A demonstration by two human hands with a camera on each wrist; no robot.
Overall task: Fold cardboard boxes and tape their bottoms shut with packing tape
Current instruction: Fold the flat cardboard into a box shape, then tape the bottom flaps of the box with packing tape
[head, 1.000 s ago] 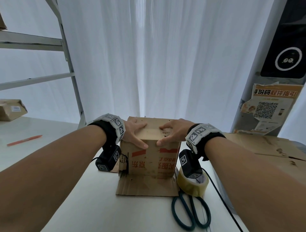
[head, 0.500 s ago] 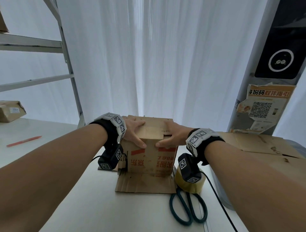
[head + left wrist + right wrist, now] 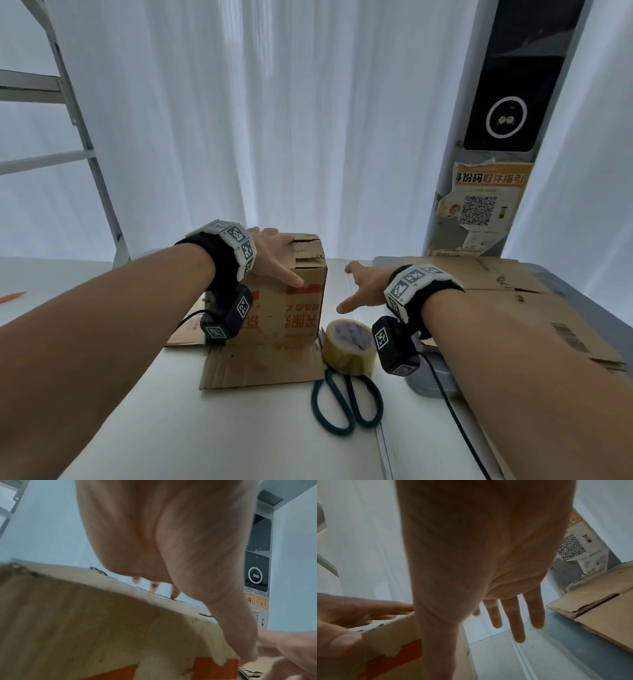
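Observation:
A small brown cardboard box [image 3: 303,308] with red print stands on a flat cardboard sheet [image 3: 260,368] on the white table. My left hand [image 3: 277,255] lies flat on its folded top flaps, with the thumb down over the front edge; the left wrist view shows the palm [image 3: 163,547] over the box [image 3: 85,622]. My right hand [image 3: 356,287] hovers just right of the box with its fingers spread, holding nothing, and they show straight in the right wrist view [image 3: 513,615]. A roll of clear packing tape [image 3: 349,346] stands by the box's right front corner.
Green-handled scissors [image 3: 346,404] lie in front of the tape roll. Flattened cardboard boxes [image 3: 513,291] are stacked on a grey surface at the right. An orange pen [image 3: 12,297] lies far left. A metal rack [image 3: 85,150] and a pillar with a QR poster [image 3: 479,205] stand behind.
My right hand has lifted off the box top and moved right, clear of the box. The left hand stays pressed on the flaps. The view has shifted to the right.

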